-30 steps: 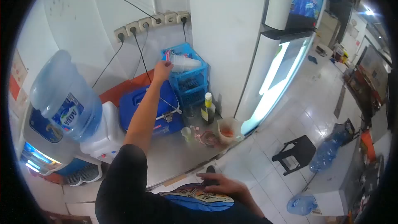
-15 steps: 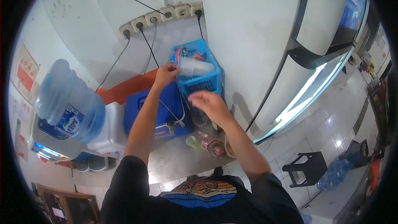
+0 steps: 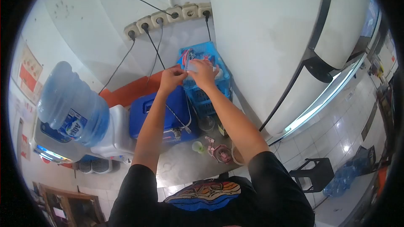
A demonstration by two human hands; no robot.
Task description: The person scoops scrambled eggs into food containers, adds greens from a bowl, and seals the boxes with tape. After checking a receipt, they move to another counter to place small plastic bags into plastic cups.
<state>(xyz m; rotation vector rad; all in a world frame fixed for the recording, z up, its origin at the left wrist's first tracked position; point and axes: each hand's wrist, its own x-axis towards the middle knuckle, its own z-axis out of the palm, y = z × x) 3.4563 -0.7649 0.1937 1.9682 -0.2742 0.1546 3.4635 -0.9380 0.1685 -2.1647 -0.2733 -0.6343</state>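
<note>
Over the blue plastic basket, both hands meet at the rim end of a stack of clear plastic cups. My left hand pinches the rim from the left, thumb and fingertips together. From the right, my right hand lies around the cups with its fingers curled and covers most of the stack. Colourful packets lie in the basket behind the cups. Just below my left hand stands a blue cooler box with a cord across it.
A water dispenser with a large bottle stands at left. A tall white fridge borders the right side. On the metal table are a small green cup, a clear container and a pink item. Plugged cables hang from wall sockets.
My right hand has moved up and left from the open air onto the cups beside my left hand. The left hand keeps its pinch at the rim. The view has shifted slightly.
</note>
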